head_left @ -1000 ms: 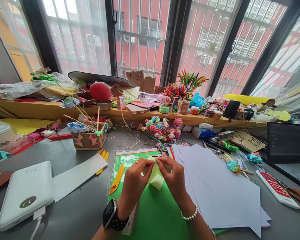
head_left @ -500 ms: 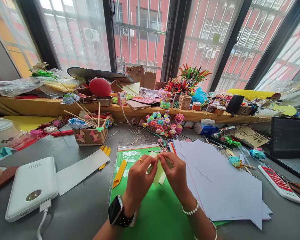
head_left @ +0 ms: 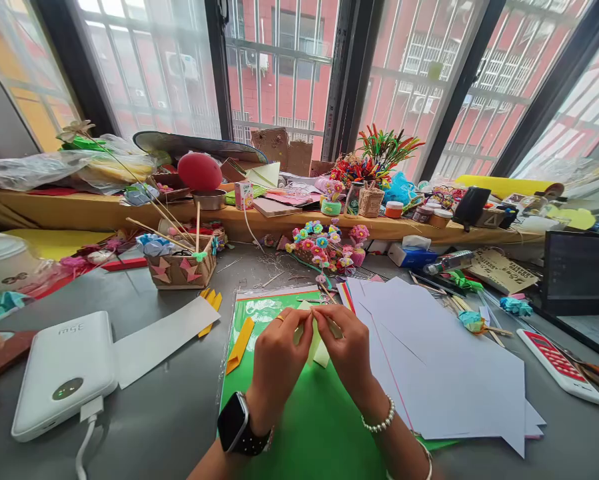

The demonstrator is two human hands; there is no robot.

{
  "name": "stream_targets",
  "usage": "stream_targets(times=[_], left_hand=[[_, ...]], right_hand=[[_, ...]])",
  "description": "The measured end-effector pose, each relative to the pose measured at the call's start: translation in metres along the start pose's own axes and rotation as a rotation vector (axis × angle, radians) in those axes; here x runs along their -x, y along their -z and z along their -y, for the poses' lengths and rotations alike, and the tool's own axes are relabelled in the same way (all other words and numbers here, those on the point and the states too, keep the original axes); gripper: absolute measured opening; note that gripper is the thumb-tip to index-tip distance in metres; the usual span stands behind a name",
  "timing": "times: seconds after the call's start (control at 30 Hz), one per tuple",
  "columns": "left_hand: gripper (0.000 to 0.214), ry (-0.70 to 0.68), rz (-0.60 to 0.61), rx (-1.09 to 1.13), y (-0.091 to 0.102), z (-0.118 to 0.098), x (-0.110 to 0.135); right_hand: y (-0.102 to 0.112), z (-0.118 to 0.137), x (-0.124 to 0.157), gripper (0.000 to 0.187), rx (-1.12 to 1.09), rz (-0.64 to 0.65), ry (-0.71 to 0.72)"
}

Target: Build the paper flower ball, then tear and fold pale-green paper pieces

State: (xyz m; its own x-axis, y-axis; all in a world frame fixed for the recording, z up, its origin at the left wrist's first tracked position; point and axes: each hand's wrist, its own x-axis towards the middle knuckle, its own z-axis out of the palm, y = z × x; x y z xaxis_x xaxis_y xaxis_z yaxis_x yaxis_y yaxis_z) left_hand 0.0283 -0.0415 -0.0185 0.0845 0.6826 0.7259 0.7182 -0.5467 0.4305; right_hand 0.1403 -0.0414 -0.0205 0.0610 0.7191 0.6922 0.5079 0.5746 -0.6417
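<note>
Nearest, a smooth black watch (head_left: 232, 421) with a dotted band circles the left wrist, and a string of round, shiny beads (head_left: 380, 419) the right. Beneath lies a flat, glossy green sheet (head_left: 324, 430). Above its middle, the left hand (head_left: 279, 353) and right hand (head_left: 348, 348) meet, each thumb and forefinger pinched closed on the thin, matt, pale yellow paper (head_left: 321, 355), other fingers loosely curled. One squarish flap of it angles down towards the person; its long axis seems to run near to far, though the fingers hide too much to be sure. To the left are a rounded plastic power bank (head_left: 62, 373), a stiff white strip (head_left: 164, 341) and a creased orange fold (head_left: 240, 345), pointing obliquely away; to the right, a stack of crisp-edged sheets (head_left: 454, 380). Farther stand a cardboard box (head_left: 182, 272) with wooden sticks and fuzzy flowers (head_left: 322, 243); beyond, a round red balloon (head_left: 200, 172).
</note>
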Motion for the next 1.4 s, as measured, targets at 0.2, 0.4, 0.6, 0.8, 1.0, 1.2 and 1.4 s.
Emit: stream_targets(times=[0.2,0.4,0.6,0.8,1.0,1.2,1.4], left_hand=[[0.012,-0.029,-0.021,-0.029,-0.0021,0.0000,0.0011],[0.011,-0.045,-0.039,-0.007,-0.0020,-0.0005,0.0012],[0.012,-0.064,-0.054,-0.018,-0.0022,-0.0010,0.0011],[0.010,-0.079,-0.065,-0.059,-0.0031,-0.0008,0.0019],[0.010,-0.086,-0.072,-0.084,-0.0036,-0.0010,0.0023],[0.010,-0.093,-0.072,-0.077,-0.0040,-0.0001,0.0019],[0.011,-0.101,-0.069,-0.094,-0.0059,0.0010,0.0032]], right_hand=[[0.0013,0.0021,-0.0003,0.015,-0.019,-0.002,-0.010],[0.0015,0.0037,0.0006,0.016,-0.032,0.001,-0.012],[0.0006,0.0047,0.0011,0.015,-0.059,-0.003,-0.038],[0.0010,0.0061,0.0009,0.015,-0.082,0.000,-0.060],[0.0013,0.0070,0.0006,0.017,-0.094,-0.004,-0.075],[0.0023,0.0071,-0.0003,0.015,-0.109,0.001,-0.098],[0.0026,0.0074,-0.0024,0.014,-0.161,0.008,-0.138]])
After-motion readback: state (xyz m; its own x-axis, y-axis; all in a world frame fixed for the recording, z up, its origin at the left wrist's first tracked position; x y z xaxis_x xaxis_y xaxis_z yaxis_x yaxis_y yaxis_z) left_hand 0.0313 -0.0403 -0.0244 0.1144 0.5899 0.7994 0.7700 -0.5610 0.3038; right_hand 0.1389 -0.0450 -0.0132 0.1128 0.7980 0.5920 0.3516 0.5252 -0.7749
